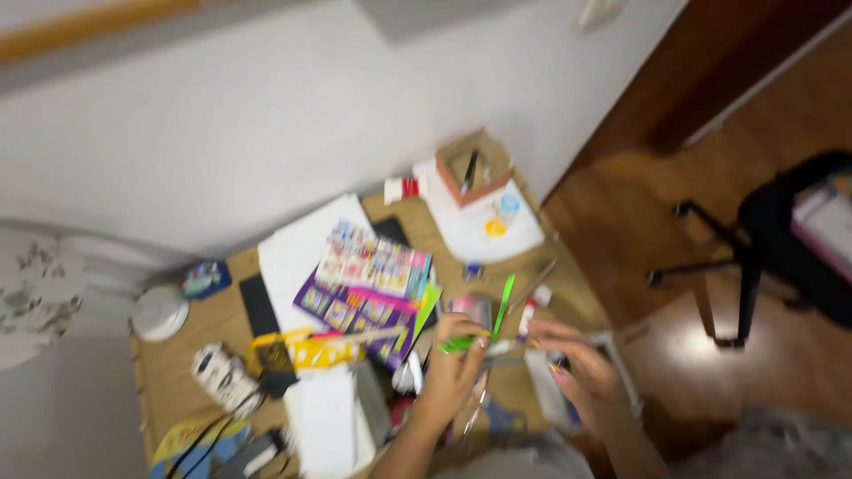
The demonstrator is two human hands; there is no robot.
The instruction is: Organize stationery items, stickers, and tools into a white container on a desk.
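The picture is blurred, so fine detail is lost. On the cluttered desk (177, 372), the left hand (454, 368) sits at about 6 o'clock in the view, its grip closed round a short green item (459, 343) that pokes out toward 9 o'clock; what kind of item it is cannot be told. The right hand (581, 372) lies just beside it at 3 o'clock, fingers spread fairly wide and flat over a pale tray (543, 390); whether it holds anything cannot be told. A long green stick (504, 304) stands tilted at 12 o'clock from the hands, with a small glue bottle (530, 312) next to it. Colourful sticker sheets (368, 275) lie at 10 o'clock, partly on white paper (297, 253). A brown box (475, 177) rests far off at 12 o'clock, and a black chair (781, 239) stands on the wooden floor (639, 177) at 2 o'clock.
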